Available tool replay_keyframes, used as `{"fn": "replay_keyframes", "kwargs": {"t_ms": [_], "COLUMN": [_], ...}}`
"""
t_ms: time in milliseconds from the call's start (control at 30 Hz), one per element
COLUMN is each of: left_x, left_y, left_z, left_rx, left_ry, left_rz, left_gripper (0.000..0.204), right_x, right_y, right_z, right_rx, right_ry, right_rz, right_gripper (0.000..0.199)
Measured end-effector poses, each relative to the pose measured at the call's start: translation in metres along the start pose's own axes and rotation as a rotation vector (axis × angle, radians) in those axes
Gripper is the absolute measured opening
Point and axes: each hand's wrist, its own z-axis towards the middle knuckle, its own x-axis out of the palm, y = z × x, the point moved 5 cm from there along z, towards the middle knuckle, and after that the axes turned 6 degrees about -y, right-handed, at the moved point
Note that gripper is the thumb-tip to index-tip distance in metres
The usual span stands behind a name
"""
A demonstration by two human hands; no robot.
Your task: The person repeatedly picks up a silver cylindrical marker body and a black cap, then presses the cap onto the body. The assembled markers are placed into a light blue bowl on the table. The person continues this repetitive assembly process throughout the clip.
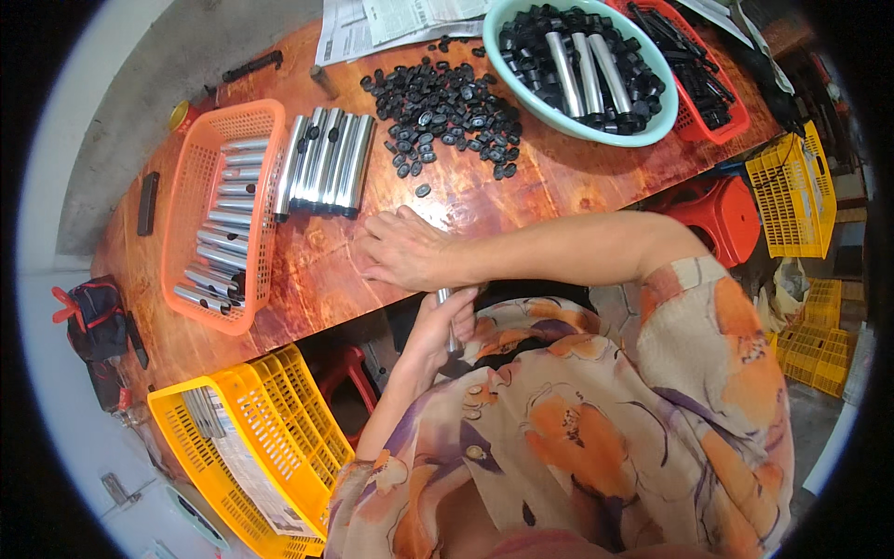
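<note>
Mid-batch, by the look of it: one tube in hand, finished-looking ones to the left, bare parts to the right. Steel tube (443, 296) is upright-ish just off the near edge of the table (321, 298), in front of the body. Left hand (442, 324) is closed round it, fingers wrapped; right hand (406, 252) is over its upper end at the table's near edge, fingers bent, can't tell how tightly or what else it has, since its back hides that end. Tubes in the orange basket (186, 177), toward the table's left edge, lie stacked with dark bits on many; I'd count those as done. Tube row (326, 172) right beside it has dark near ends, and a few black ovals sit on top; likely part-done. Left to use: spread of black ovals (433, 102) mid-table, plus the mint bowl (577, 133) at the far edge with black pieces and three tubes on top. Beyond: red basket (736, 129) of dark parts by the far right corner, newspapers (349, 33) along the far edge, yellow crate (289, 410) below the near edge. Main obstruction: right forearm (559, 250) lies across between body and ovals.
</note>
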Motion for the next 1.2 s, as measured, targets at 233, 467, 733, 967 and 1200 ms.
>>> {"fn": "replay_keyframes", "kwargs": {"t_ms": [233,467,733,967,1200], "left_x": [-0.001,0.012,0.037,0.066,0.069], "left_y": [0.002,-0.03,-0.085,-0.086,-0.082], "left_z": [-0.026,-0.025,0.005,0.003,0.002], "left_rx": [0.085,0.38,0.894,0.818,0.767], "left_ry": [-0.009,0.0,-0.185,-0.117,0.045], "left_rz": [0.075,-0.018,0.097,0.133,0.038], "left_gripper": [0.017,0.056,0.036,0.047,0.03], "right_x": [-0.036,-0.128,-0.311,-0.324,-0.298], "right_y": [0.014,-0.023,-0.149,-0.187,-0.126], "right_z": [-0.019,-0.07,-0.125,-0.132,-0.102], "right_rx": [0.127,0.397,0.612,0.686,0.578], "right_ry": [-0.351,-0.527,-0.397,-0.008,-0.51], "right_rz": [0.259,0.258,-1.026,-1.082,-0.186], "right_gripper": [0.019,0.01,0.019,0.018,0.032]}}
